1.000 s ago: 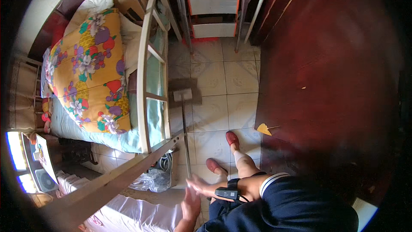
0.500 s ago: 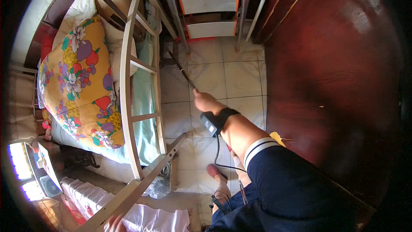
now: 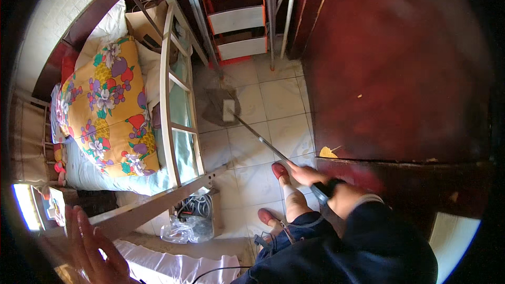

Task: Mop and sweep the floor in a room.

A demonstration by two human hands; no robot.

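Note:
My right hand is closed around the thin pole of a flat mop. The mop's dark grey pad, with a pale plate on top, lies on the tiled floor beside the bed. Low at the left, my left hand has its fingers stretched out. It is close to the white rail at the bed's foot; whether it touches the rail I cannot tell. On the right wrist sits a dark strapped device.
A bunk bed holds a yellow patterned quilt. An orange-edged ladder stands at the far end. A dark red panel fills the right side. Near the bed's foot is a clear plastic bag by some cables.
My right hand has moved back toward my body and to the right. The mop's pad has come out into view from by the bed. My left hand has risen further into view.

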